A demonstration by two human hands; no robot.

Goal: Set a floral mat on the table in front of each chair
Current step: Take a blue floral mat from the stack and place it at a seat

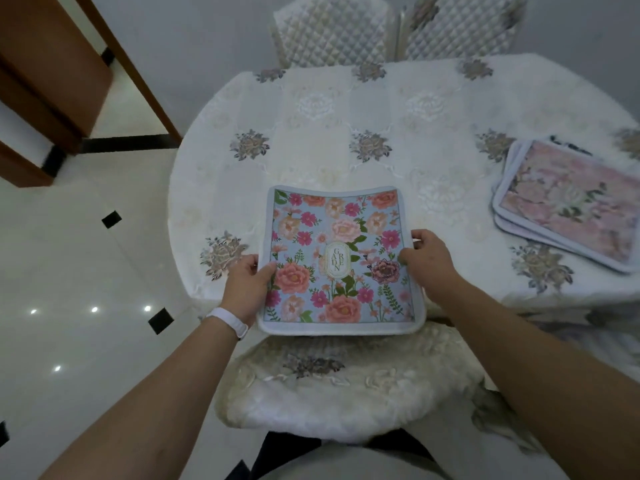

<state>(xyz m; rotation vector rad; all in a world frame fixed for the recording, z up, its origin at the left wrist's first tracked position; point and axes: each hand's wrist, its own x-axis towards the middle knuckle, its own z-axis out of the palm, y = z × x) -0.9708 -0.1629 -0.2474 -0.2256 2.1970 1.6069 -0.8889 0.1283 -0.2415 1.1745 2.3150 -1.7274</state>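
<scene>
White glossy floor tiles (86, 271) with small black diamond insets are seen to the left, and a brown wooden door frame (138, 67) is seen beyond them. A round worktop (346, 109) is covered by a white cloth embroidered with pale and grey-mauve flower sprays. Two chairs (329, 32) in quilted covers are set side by side at its far edge, and a near chair (346, 386) with a fluffy embroidered cushion is placed at the close edge.

A blue floral mat (337, 258) is held at the near side of the worktop, directly before the near chair. It is roughly rectangular with rounded corners and a pale grey-blue border. Its light blue field is filled with coral, peach and magenta blooms, one dusky purple bloom and green leaves, and a cream oval label lettered "GARDEN" is set at its centre. Its far part is seen over the cloth, while its near edge projects past the rim above the cushion.

The mat's left edge is pinched by the left hand (247, 282), thumb on top; a white wristband (227, 320) is worn on that wrist. The right edge is gripped likewise by the right hand (429, 258).

A stack of pink floral mats (568, 202) is laid on the worktop's right side, well apart.
</scene>
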